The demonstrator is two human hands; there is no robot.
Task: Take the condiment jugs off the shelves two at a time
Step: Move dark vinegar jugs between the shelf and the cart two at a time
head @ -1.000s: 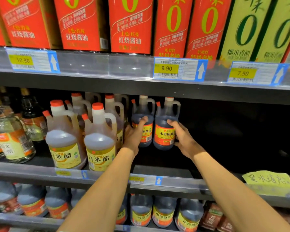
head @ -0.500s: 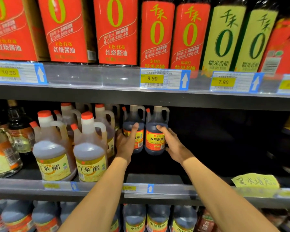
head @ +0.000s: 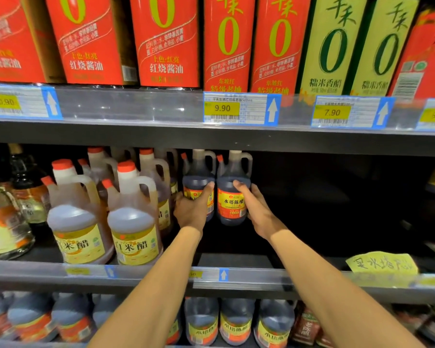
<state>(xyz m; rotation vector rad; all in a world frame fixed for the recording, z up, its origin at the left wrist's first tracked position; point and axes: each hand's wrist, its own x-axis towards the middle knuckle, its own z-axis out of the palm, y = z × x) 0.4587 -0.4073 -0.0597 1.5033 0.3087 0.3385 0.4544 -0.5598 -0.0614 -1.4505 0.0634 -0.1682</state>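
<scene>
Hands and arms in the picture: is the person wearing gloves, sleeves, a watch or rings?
No. The left hand and right hand are bare, with no gloves or rings showing. Both forearms are uncovered right down to the picture's bottom edge, so no sleeve shows, and neither wrist has a watch or bracelet.

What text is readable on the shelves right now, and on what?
"9.90": middle price tag
"7.90": right price tag
"10.90": left price tag, blurry
"水塔陈醋": dark jug in right hand
"白米醋": pale jug
"红烧酱油": red bottle
Barcodes, fine print: unreadable.
</scene>
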